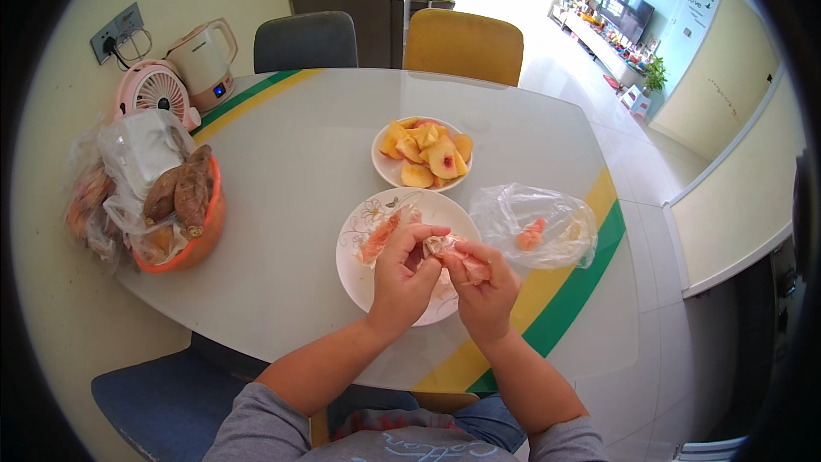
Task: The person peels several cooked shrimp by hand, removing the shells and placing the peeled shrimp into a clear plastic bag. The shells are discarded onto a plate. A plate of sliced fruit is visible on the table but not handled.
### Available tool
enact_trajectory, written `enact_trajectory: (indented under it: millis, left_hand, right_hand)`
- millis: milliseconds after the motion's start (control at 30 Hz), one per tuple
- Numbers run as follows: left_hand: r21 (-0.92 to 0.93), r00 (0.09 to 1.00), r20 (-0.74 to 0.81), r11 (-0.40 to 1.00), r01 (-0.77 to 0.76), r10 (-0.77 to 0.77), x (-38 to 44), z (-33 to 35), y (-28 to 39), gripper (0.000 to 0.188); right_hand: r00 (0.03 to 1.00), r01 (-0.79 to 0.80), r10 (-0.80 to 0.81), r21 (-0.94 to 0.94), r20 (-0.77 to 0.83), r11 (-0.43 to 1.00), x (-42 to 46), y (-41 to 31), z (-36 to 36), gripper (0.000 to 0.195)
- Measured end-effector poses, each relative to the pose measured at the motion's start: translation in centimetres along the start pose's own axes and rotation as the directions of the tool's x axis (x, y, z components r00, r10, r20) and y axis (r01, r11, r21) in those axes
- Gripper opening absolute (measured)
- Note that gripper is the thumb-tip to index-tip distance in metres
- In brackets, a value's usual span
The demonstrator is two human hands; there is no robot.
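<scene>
Between both hands is a pink citrus segment (473,267), likely pomelo or grapefruit, with pale membrane at its upper end. My left hand (405,269) pinches the membrane end between thumb and fingers. Around the flesh on the other side curls my right hand (485,289). Below them lies a white plate (355,282) with a floral pattern, partly hidden by the hands. More pink citrus flesh (380,237) with membrane rests on its left side. To the right, a clear plastic bag (494,221) lies on the table with a small piece of pink flesh (531,235) on it or inside; I cannot tell which.
Beyond the plate stands a smaller dish (387,173) of sliced peaches (426,147). At the left, an orange basket (208,237) holds brown tubers (183,196) and plastic bags. A pink fan (157,93) and an electric kettle (204,67) stand behind. Chairs (463,45) surround the table (276,205).
</scene>
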State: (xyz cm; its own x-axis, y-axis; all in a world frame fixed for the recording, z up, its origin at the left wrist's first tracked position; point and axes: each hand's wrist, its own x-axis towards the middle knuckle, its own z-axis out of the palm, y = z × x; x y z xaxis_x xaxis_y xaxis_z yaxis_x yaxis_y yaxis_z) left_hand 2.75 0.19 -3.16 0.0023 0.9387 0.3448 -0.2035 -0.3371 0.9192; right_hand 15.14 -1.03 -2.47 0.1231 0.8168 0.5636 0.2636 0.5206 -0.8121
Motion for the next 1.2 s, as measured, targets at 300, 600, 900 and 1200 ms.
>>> enact_trajectory:
  millis: [300,600,900,1200]
  left_hand:
    - [-0.192,0.971,-0.007,0.953,0.233,-0.239,0.5,0.1,0.7,0.036]
    - [-0.22,0.985,-0.025,0.962,0.164,-0.173,0.3,0.1,0.4,0.027]
    - [-0.249,0.975,0.002,0.945,0.214,-0.221,0.6,0.1,0.9,0.02]
    - [-0.131,0.988,0.016,0.98,0.152,-0.151,0.4,0.1,0.9,0.02]
  right_hand:
    - [0.998,-0.062,0.058,0.126,0.029,0.99,0.5,0.9,-0.6,0.024]
    - [0.998,-0.057,0.054,0.073,0.042,0.996,0.5,-0.1,-0.6,0.023]
    - [0.99,-0.138,0.134,0.226,0.035,0.964,0.4,0.6,-0.3,0.024]
    - [0.989,-0.144,0.137,0.186,0.05,0.972,0.4,0.3,-0.4,0.022]
